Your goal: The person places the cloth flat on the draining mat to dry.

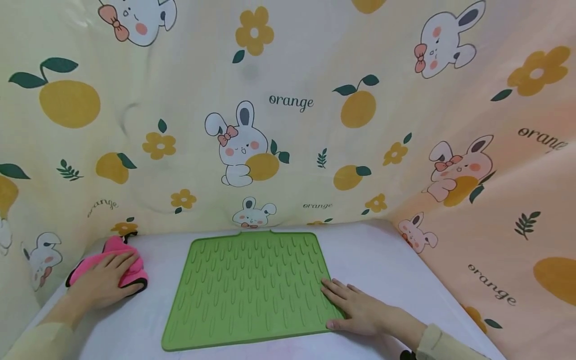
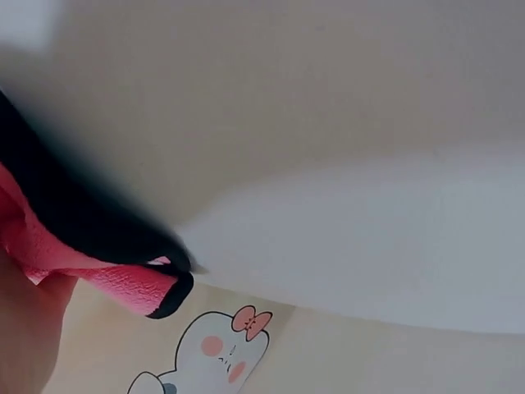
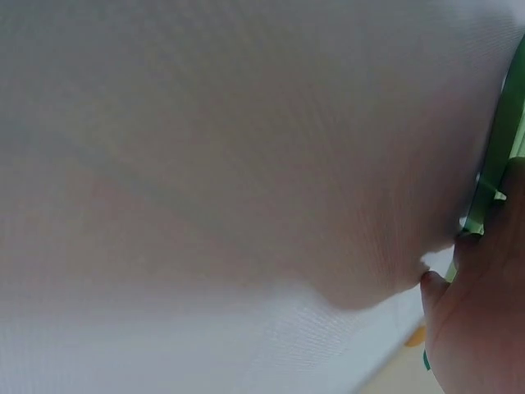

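A green mat (image 1: 252,295) with rows of raised ridges lies flat on the white tabletop, a small tab at its far edge. My right hand (image 1: 357,307) touches the mat's right edge, its fingers straight and thumb at the near corner. In the right wrist view, that hand (image 3: 484,287) shows beside the green rim (image 3: 496,156). At the left, my left hand (image 1: 105,280) rests on a bunched pink cloth (image 1: 130,270) with black edging, fingers laid over it. The cloth's folded edge (image 2: 131,287) appears in the left wrist view beside part of the hand (image 2: 33,320).
A pale cover printed with rabbits and oranges (image 1: 297,145) rises behind the table and along both sides. White tabletop (image 1: 378,260) shows between the mat and the right side. A small black object (image 1: 407,355) sits under the right forearm at the bottom edge.
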A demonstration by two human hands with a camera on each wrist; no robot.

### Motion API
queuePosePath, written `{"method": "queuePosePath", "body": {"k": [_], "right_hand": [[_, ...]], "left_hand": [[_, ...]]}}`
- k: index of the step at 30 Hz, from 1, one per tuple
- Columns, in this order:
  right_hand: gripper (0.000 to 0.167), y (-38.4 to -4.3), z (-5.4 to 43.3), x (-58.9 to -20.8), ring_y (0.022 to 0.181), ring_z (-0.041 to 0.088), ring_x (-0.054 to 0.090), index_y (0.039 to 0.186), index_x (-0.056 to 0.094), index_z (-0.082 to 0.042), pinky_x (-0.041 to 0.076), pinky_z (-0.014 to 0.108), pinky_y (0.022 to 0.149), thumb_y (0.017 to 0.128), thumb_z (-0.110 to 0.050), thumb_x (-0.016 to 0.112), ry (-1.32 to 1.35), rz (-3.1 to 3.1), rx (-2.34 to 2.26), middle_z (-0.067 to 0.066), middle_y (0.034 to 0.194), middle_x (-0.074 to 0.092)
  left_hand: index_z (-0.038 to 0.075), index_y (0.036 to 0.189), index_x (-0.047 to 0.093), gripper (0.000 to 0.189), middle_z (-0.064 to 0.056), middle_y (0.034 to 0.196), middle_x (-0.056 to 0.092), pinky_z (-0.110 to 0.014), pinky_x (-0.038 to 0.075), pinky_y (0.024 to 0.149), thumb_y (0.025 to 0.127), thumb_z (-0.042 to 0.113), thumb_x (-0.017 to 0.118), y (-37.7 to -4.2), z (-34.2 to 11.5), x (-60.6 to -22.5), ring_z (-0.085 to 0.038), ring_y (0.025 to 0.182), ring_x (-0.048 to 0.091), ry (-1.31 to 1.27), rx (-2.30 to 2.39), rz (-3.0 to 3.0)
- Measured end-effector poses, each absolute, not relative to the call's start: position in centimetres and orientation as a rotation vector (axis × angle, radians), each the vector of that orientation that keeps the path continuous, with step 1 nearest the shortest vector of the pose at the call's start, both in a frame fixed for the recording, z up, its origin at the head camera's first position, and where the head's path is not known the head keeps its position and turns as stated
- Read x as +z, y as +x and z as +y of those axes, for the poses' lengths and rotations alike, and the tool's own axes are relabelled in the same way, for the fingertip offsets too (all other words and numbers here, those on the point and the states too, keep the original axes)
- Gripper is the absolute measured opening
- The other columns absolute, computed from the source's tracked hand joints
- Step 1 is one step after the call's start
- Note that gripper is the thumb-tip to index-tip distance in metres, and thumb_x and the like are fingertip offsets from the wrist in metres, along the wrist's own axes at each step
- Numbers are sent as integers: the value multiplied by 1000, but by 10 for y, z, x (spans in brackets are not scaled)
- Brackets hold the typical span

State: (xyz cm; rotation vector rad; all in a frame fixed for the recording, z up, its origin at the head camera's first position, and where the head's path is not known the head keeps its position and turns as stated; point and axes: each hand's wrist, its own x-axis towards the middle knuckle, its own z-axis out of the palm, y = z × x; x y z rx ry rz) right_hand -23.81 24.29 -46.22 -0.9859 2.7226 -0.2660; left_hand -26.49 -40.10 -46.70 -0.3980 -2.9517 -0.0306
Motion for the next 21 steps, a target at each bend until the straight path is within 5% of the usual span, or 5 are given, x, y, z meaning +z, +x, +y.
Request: {"method": "queuePosePath", "body": {"k": [12,21], "right_hand": [[92,-238,244,-461,155,41,22,164,29,-8,24,65,120,99,-70,49,-991,2716,-259,10,173,18],[92,-239,242,-461,155,41,22,164,29,-9,24,67,120,99,-70,50,-982,2706,-299,9,173,18]], "left_hand": [[-6,141,55,90,-35,142,48,-76,38,103,90,67,67,-271,-402,-472,-57,130,40,-348,-70,-2967],[7,132,68,84,-26,127,57,-71,53,76,85,77,66,-277,-402,-466,-51,115,47,-272,-48,-2976]]}}
